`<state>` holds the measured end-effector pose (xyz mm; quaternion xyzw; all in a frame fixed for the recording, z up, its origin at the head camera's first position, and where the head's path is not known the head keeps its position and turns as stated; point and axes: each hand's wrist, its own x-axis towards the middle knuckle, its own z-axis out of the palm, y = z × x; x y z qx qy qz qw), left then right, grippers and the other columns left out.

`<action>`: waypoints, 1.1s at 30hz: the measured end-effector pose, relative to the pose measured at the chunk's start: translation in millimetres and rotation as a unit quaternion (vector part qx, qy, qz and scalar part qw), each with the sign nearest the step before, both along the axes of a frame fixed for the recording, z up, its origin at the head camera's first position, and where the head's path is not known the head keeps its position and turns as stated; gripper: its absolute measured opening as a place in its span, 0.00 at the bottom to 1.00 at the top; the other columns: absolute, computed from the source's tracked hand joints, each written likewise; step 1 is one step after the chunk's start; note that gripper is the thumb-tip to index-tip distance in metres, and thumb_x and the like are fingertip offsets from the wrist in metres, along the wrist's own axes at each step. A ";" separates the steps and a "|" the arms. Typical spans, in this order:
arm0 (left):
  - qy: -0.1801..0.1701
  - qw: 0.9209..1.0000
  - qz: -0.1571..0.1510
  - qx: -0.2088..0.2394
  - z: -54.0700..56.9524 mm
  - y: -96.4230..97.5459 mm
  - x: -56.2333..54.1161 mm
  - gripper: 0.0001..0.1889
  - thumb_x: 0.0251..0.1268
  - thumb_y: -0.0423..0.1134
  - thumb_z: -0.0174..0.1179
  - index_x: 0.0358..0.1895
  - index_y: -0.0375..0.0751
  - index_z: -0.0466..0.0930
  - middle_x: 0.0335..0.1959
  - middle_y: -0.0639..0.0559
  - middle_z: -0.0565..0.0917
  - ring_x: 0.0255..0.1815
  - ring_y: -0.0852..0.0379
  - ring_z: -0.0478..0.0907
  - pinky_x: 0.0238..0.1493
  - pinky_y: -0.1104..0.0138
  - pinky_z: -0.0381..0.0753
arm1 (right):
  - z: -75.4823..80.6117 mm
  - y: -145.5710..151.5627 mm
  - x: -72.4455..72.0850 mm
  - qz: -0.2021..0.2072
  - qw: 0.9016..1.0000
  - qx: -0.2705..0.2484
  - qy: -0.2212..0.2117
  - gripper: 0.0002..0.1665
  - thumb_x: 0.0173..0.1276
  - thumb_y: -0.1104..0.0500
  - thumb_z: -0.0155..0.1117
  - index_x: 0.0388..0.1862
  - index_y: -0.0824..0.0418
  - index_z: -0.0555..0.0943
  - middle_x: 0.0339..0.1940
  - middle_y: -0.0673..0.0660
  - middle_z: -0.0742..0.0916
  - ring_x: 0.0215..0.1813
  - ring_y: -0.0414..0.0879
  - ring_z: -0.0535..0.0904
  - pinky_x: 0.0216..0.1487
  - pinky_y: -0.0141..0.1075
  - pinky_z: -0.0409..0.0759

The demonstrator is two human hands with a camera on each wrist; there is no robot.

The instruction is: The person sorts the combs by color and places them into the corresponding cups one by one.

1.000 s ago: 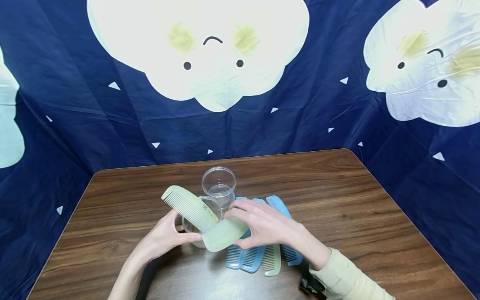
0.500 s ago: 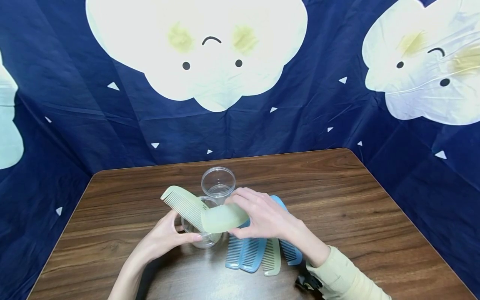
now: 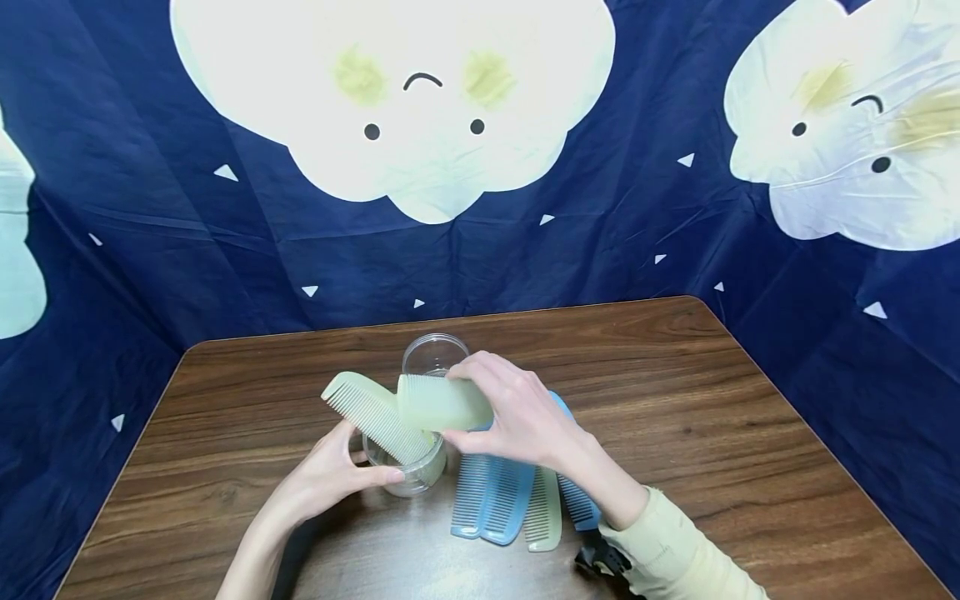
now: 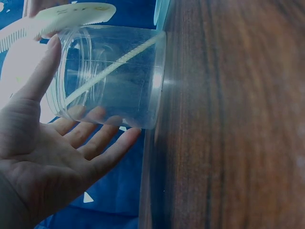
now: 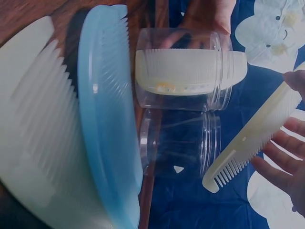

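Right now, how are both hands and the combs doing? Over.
Left hand grips clear jar. Right hand holds pale comb aloft. Possibly in the way: slanted comb sticking out of that jar.

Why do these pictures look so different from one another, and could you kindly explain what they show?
There is no machine here, only a person's two bare hands. The head picture comes from a head-worn camera looking forward and down; the others come from a camera on each wrist, so the table appears turned sideways. The left hand holds a clear jar, with a pale comb leaning inside it. The right hand holds a second pale comb, raised above the table. A second jar stands beyond the first, and blue combs lie on the wooden surface with a third pale comb. A dark blue cloth with white clouds hangs behind.
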<state>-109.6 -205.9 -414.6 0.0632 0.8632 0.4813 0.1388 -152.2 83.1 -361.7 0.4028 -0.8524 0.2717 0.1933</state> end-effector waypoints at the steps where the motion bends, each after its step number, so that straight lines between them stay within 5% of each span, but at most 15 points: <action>1: 0.000 1.000 0.000 0.001 -0.1 0.0 0.0 0.43 0.54 0.54 0.78 0.70 0.47 0.65 0.73 0.41 0.69 0.70 0.37 0.75 0.65 0.49 0.82 | 1.1 -0.9 0.0 -0.003 1.000 -0.005 -0.003 0.34 0.55 0.40 0.78 0.58 0.50 0.78 0.54 0.44 0.84 0.54 0.36 0.81 0.46 0.30 0.84; 19: 0.015 1.000 -0.007 0.017 0.1 0.2 -0.4 0.44 0.55 0.52 0.78 0.72 0.47 0.65 0.72 0.42 0.72 0.68 0.41 0.77 0.63 0.52 0.83 | 22.7 -23.8 -0.7 -0.030 0.995 -0.096 -0.011 0.33 0.55 0.43 0.79 0.57 0.52 0.79 0.52 0.46 0.86 0.48 0.37 0.82 0.46 0.30 0.84; 33: -0.003 1.000 -0.003 0.011 2.1 0.8 0.7 0.46 0.55 0.53 0.78 0.74 0.47 0.62 0.74 0.42 0.70 0.68 0.40 0.78 0.64 0.51 0.83 | 37.9 -46.3 3.1 -0.013 0.987 -0.156 -0.028 0.31 0.56 0.46 0.80 0.56 0.55 0.80 0.52 0.48 0.86 0.50 0.37 0.83 0.54 0.23 0.82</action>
